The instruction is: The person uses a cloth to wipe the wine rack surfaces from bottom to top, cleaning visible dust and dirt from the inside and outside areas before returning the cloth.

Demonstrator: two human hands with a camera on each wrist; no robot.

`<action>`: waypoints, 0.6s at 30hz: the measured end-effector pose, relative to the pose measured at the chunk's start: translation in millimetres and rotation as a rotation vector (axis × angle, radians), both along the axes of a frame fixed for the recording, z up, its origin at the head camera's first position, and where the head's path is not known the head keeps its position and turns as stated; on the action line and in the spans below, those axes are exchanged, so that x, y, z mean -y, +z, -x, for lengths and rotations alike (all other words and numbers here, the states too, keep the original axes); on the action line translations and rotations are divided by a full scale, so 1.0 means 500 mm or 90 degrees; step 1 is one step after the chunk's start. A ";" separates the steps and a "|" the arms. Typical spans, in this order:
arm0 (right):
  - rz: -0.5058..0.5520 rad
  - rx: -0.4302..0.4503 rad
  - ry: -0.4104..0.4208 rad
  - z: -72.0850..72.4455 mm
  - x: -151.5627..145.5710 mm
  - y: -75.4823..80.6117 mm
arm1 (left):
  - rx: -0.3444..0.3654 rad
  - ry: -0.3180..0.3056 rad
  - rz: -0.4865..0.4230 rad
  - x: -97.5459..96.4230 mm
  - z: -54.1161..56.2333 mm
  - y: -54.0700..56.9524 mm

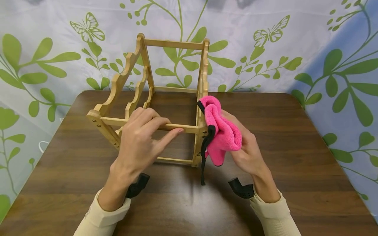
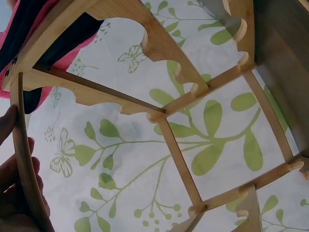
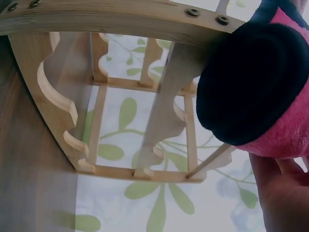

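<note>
A light wooden rack with wavy, notched side rails stands on the table, seen from inside in both wrist views. My left hand grips its top front crossbar, fingers over the bar and thumb along the near side. In my right hand is a bunched pink cloth with black edging, held against the rack's front right corner. A black strip of the cloth hangs below it. The right wrist view shows the cloth close by the screwed rail; most of the right fingers are hidden behind it.
The rack stands on a dark brown wooden table. Behind it hangs a white curtain printed with green leaves and butterflies. Black wrist-mount pieces jut out by both wrists. A white cable loop shows beyond the left table edge.
</note>
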State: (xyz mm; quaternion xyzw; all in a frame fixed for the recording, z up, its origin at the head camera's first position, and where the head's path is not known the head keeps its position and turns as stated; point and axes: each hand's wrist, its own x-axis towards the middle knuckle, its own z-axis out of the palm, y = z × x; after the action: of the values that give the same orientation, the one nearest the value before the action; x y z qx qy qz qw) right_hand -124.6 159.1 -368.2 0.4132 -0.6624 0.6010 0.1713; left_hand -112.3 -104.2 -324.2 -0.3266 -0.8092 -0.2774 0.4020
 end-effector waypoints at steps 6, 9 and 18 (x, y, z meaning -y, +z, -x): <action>0.052 -0.020 -0.027 0.009 0.016 -0.015 | 0.009 -0.014 -0.015 0.012 0.004 0.000; 0.060 -0.015 -0.042 0.010 0.020 -0.019 | 0.018 -0.016 -0.013 0.016 0.003 0.002; 0.057 0.003 -0.083 0.013 0.023 -0.025 | 0.029 -0.017 -0.012 0.018 0.003 0.002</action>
State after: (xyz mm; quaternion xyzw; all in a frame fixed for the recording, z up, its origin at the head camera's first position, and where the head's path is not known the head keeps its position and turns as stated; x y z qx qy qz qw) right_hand -131.0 147.6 -380.6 0.3599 -0.6605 0.6186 0.2269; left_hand -114.0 -113.3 -323.2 -0.3272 -0.8109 -0.2981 0.3828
